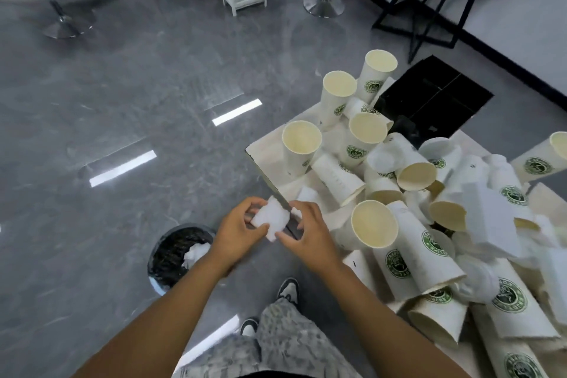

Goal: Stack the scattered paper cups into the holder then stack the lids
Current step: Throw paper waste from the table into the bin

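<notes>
1. Nearest to the camera are the person's patterned trousers (276, 344) and two shoes on the grey floor (122, 101).
2. Just above them, the left hand (237, 235) and the right hand (310, 238) both pinch a small white crumpled piece (271, 219) between thumb and fingertips, at the corner of the surface (264, 144); the fingers are half curled, not spread.
3. The piece looks like tissue or wrapping (I cannot tell which), so I judge this step as clearing waste.
4. To do it well, the piece should go into the bin (178, 255) below the left hand, which already holds white paper.
5. The paper cups (374, 227) are scattered over the surface, some upright and many lying.
6. The black holder (435, 95) stands at the far side, seemingly without cups.
7. White lids (383, 159) lie mixed among the cups.
</notes>
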The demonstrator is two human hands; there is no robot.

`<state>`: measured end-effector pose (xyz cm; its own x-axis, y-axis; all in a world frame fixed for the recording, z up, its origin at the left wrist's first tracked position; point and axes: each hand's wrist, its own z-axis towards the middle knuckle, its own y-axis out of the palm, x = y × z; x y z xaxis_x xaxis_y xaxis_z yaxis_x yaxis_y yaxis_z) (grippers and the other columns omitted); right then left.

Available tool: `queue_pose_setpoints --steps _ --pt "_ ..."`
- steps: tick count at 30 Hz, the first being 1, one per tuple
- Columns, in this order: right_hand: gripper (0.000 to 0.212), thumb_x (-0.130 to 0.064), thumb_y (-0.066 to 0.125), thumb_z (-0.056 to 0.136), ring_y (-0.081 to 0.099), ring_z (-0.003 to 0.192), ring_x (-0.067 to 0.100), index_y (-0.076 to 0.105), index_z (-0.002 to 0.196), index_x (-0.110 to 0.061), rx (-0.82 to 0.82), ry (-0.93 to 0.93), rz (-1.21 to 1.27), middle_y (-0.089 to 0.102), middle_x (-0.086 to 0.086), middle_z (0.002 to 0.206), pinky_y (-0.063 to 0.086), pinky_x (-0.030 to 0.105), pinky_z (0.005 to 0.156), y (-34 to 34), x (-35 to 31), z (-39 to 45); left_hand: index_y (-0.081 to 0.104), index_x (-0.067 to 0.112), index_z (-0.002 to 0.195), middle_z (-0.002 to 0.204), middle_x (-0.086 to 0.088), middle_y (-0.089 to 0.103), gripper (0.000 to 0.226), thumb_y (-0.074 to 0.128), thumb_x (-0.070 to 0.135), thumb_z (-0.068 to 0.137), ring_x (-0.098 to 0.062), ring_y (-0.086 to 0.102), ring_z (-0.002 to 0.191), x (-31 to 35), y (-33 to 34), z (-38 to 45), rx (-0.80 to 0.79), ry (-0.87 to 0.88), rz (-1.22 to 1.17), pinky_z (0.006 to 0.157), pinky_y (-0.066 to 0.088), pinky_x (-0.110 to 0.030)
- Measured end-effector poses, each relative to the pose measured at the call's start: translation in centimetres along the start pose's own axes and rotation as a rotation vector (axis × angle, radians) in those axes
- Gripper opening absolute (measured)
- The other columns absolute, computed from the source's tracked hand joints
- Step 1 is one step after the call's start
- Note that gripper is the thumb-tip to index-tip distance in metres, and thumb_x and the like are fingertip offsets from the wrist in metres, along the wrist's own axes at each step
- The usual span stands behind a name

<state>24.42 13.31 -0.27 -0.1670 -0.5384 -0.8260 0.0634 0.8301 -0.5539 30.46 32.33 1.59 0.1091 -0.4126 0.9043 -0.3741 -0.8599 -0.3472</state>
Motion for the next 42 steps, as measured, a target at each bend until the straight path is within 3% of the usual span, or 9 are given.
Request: queue_pose_setpoints --steps 2,5,11,19,23,29,32,37,42 --pt "0.069 -0.028 0.085 0.081 0.053 0.104 0.0 0.051 0.141 -0.022 0.022 0.042 0.003 0.043 -0.012 0.13 0.044 0.009 0.089 0.4 0.7 1.4 0.065 0.035 0.113 0.105 0.016 0.069 0.046 0.079 0.003 0.084 0.003 0.063 0.086 -0.9 -0.9 1.2 0.03 -0.025 0.007 0.081 0.053 -0.023" --pt "0.067 -0.023 0.084 0.08 0.05 0.124 0.016 0.053 0.139 -0.019 0.1 0.075 -0.001 0.043 0.0 0.139 0.045 0.026 0.103 1.0 1.8 3.0 0.064 0.038 0.11 0.108 0.008 0.07 0.047 0.08 0.002 0.084 -0.001 0.063 0.088 -2.2 -2.0 2.3 0.064 -0.039 0.025 0.083 0.055 -0.026" --pt "0.08 -0.03 0.081 0.07 0.041 0.138 0.027 0.048 0.142 -0.019 0.193 0.202 -0.111 0.038 0.008 0.146 0.039 0.044 0.116 1.2 3.7 4.8 0.066 0.038 0.107 0.108 0.004 0.07 0.046 0.081 0.001 0.084 -0.009 0.065 0.092 -3.9 -2.4 3.7 0.052 -0.08 -0.01 0.081 0.056 -0.028" --pt "0.088 -0.013 0.087 0.068 0.043 0.141 0.028 0.047 0.146 -0.01 0.098 0.2 -0.22 0.044 0.012 0.148 0.037 0.042 0.117 0.9 4.6 6.2 0.067 0.035 0.109 0.106 0.004 0.069 0.043 0.08 0.002 0.084 -0.004 0.064 0.089 -4.8 -2.9 6.0 -0.01 -0.075 -0.044 0.081 0.054 -0.024" --pt "0.086 -0.022 0.091 0.069 0.045 0.133 0.02 0.05 0.144 -0.015 0.076 0.184 -0.211 0.045 0.006 0.144 0.04 0.027 0.109 1.5 3.9 6.0 0.066 0.037 0.106 0.102 0.006 0.068 0.046 0.079 0.0 0.084 0.002 0.063 0.084 -5.0 -4.0 6.2 -0.008 -0.071 -0.049 0.078 0.053 -0.019" --pt "0.085 -0.039 0.089 0.073 0.046 0.129 0.01 0.045 0.145 -0.026 -0.096 0.037 -0.11 0.045 -0.008 0.139 0.051 0.033 0.105 5.6 0.3 5.9 0.069 0.027 0.109 0.103 0.002 0.07 0.039 0.079 -0.001 0.084 0.002 0.064 0.086 -7.7 -8.2 4.8 0.048 -0.128 -0.059 0.075 0.052 -0.012" --pt "0.081 -0.045 0.087 0.073 0.047 0.125 0.009 0.049 0.142 -0.024 -0.164 -0.018 -0.131 0.049 -0.008 0.135 0.051 0.035 0.104 9.0 -0.8 6.5 0.07 0.025 0.111 0.104 0.0 0.07 0.038 0.079 0.0 0.084 -0.004 0.066 0.086 -10.2 -11.1 3.5 0.116 -0.193 -0.08 0.077 0.053 -0.015" --pt "0.078 -0.039 0.087 0.075 0.047 0.126 0.012 0.051 0.142 -0.023 -0.319 -0.083 -0.173 0.05 -0.005 0.136 0.038 0.022 0.104 15.6 -2.4 7.8 0.071 0.027 0.108 0.102 -0.005 0.071 0.04 0.08 -0.002 0.082 -0.02 0.068 0.087 -15.3 -15.2 1.1 0.239 -0.283 -0.09 0.079 0.057 -0.031" --pt "0.075 -0.04 0.087 0.074 0.049 0.127 0.02 0.052 0.138 -0.02 -0.469 -0.129 -0.18 0.05 -0.003 0.138 0.044 0.032 0.105 22.8 -1.8 8.4 0.069 0.039 0.101 0.099 -0.003 0.07 0.045 0.08 0.0 0.081 -0.026 0.068 0.086 -21.2 -17.3 -0.4 0.303 -0.346 -0.075 0.078 0.059 -0.036"
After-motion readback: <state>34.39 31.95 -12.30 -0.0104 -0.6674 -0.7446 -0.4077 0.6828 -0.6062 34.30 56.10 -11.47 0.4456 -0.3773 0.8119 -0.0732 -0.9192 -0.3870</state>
